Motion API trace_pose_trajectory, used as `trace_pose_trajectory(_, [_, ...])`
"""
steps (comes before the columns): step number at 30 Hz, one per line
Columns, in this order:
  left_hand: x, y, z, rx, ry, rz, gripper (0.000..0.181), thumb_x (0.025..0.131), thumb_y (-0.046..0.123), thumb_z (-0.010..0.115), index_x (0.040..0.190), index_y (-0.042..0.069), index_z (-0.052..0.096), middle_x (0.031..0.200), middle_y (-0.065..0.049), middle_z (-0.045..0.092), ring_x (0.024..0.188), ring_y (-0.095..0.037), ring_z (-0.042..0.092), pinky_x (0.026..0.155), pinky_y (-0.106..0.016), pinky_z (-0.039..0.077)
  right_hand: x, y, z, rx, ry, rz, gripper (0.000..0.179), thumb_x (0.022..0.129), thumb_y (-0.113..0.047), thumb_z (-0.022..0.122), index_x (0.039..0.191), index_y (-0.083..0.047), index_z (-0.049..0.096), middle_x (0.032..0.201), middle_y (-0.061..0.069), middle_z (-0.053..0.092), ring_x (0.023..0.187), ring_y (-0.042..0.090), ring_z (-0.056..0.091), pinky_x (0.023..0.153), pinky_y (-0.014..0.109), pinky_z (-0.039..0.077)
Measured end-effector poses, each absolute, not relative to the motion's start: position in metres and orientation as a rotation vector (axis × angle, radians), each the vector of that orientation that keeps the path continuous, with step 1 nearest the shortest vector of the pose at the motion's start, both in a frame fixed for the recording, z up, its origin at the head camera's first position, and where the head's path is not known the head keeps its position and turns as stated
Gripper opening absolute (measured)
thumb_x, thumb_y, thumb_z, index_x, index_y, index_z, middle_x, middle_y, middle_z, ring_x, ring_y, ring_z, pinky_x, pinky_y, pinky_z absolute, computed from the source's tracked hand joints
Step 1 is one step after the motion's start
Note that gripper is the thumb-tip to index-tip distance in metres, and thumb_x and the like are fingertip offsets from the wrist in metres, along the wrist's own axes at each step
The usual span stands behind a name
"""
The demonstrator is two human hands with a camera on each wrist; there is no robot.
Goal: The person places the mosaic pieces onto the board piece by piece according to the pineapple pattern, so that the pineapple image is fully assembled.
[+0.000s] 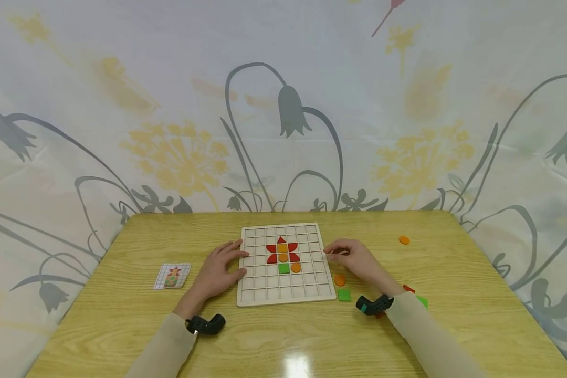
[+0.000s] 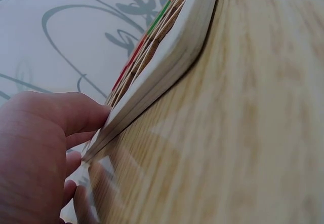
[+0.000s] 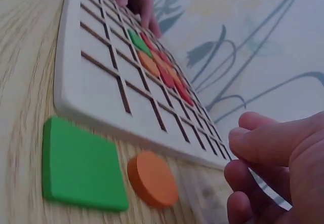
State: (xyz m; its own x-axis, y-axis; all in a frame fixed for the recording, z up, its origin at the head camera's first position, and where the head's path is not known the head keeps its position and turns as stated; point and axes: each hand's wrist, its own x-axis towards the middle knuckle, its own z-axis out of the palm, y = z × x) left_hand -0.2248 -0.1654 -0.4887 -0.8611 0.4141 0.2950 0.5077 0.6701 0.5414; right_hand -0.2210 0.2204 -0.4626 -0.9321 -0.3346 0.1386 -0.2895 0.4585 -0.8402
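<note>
A pale board (image 1: 288,303) with a raised grid lies on the wooden table between both hands. On it sit several red petal pieces (image 1: 292,247), a red triangle (image 1: 281,240), an orange square (image 1: 282,248), orange discs (image 1: 295,268) and a green square (image 1: 283,268). My left hand (image 1: 217,270) rests with spread, relaxed fingers against the board's left edge, thumb at the rim. At the right edge, my right hand (image 1: 356,258) has loosely bent fingers, thumb near the index finger; no piece shows between them. Just below it lie a loose orange disc (image 1: 340,280) and a green square tile (image 3: 83,165).
A small card (image 1: 172,276) printed with a similar figure on a grid lies left of the left hand. Another orange disc (image 1: 404,240) is at the back right. A red piece (image 1: 408,289) and a green piece (image 1: 422,302) lie partly hidden by the right forearm.
</note>
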Motion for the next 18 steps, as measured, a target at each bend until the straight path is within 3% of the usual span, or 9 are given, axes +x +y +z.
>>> trace_pose_trajectory(6, [-0.226, -0.166, -0.490, -0.754, -2.742, -0.942, 0.038, 0.090, 0.019, 0.072, 0.127, 0.012, 0.068, 0.154, -0.010, 0.043, 0.142, -0.038, 0.034, 0.113, -0.062, 0.025, -0.217, 0.247, -0.465, -0.590, 2.644, -1.367, 0.018, 0.095, -0.013, 0.068, 0.110, -0.004, 0.074, 0.111, 0.010, 0.070, 0.095, 0.019, 0.064, 0.077, 0.027, 0.052])
trace_pose_trajectory(13, [-0.226, -0.167, -0.492, -0.752, -2.743, -0.933, 0.037, 0.091, 0.019, 0.071, 0.127, 0.013, 0.068, 0.154, -0.010, 0.043, 0.142, -0.039, 0.034, 0.112, -0.063, 0.025, -0.216, 0.257, -0.469, -0.775, 2.481, -1.266, 0.019, 0.094, -0.017, 0.071, 0.111, -0.011, 0.075, 0.120, 0.007, 0.063, 0.114, 0.028, 0.056, 0.092, 0.030, 0.047])
trace_pose_trajectory(18, [-0.226, -0.166, -0.491, -0.757, -2.738, -0.928, 0.037, 0.090, 0.019, 0.072, 0.126, 0.013, 0.068, 0.154, -0.010, 0.043, 0.141, -0.039, 0.035, 0.112, -0.062, 0.026, -0.218, 0.257, -0.471, -0.850, 2.471, -1.218, 0.018, 0.090, -0.021, 0.076, 0.105, -0.012, 0.077, 0.118, 0.005, 0.062, 0.115, 0.028, 0.053, 0.099, 0.034, 0.044])
